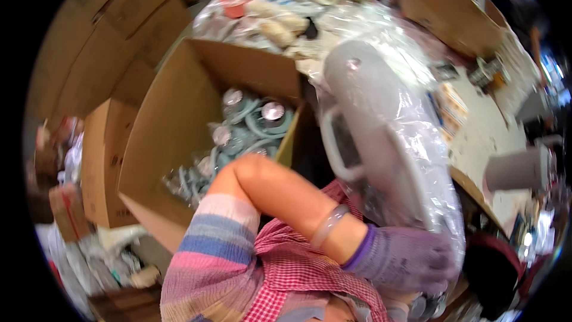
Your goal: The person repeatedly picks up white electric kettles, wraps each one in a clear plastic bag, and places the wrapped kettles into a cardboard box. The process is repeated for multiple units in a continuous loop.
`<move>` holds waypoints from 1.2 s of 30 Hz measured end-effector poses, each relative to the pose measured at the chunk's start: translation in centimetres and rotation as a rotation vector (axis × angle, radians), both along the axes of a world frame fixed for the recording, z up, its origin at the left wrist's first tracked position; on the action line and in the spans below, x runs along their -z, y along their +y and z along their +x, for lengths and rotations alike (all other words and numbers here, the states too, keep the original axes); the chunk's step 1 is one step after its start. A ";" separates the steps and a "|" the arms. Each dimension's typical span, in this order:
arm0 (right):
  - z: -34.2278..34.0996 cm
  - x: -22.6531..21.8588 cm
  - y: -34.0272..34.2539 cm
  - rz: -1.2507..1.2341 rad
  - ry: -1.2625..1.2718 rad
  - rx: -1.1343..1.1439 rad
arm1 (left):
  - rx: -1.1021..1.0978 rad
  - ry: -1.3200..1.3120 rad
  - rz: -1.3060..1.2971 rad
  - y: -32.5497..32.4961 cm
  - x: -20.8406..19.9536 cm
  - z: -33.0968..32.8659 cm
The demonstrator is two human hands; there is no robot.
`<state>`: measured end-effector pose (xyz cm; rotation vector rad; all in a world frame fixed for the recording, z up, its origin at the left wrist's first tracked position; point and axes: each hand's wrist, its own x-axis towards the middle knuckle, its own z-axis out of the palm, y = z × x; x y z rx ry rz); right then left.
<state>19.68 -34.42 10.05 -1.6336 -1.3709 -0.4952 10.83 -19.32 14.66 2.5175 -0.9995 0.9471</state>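
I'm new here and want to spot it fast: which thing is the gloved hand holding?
Start at the big open cardboard box full of pale blue rings. Just right of it, the purple-gloved left hand grips a large grey plastic appliance with a loop handle. Unlike its neighbours, it is wrapped in a clear crinkly bag.

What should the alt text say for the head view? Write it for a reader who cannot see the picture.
A gloved hand, on an arm crossing from the lower left, grips a large grey plastic-wrapped appliance held over an open cardboard box. The box holds bagged pale blue parts. More cardboard boxes and a cluttered worktable surround it.
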 end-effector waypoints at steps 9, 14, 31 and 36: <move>14.1 -9.6 4.9 0.264 0.086 -0.275 | -0.698 0.261 0.292 27.5 -9.0 -10.0; 9.4 -2.1 8.4 -0.028 0.773 -0.209 | -1.647 0.568 -0.560 37.9 -8.9 -34.3; -1.0 5.0 12.1 -1.011 0.996 -0.181 | -2.390 0.393 -0.566 32.1 34.9 -54.3; 1.9 7.1 9.5 -0.977 1.110 -0.117 | -2.483 0.569 -0.753 33.5 42.8 -57.3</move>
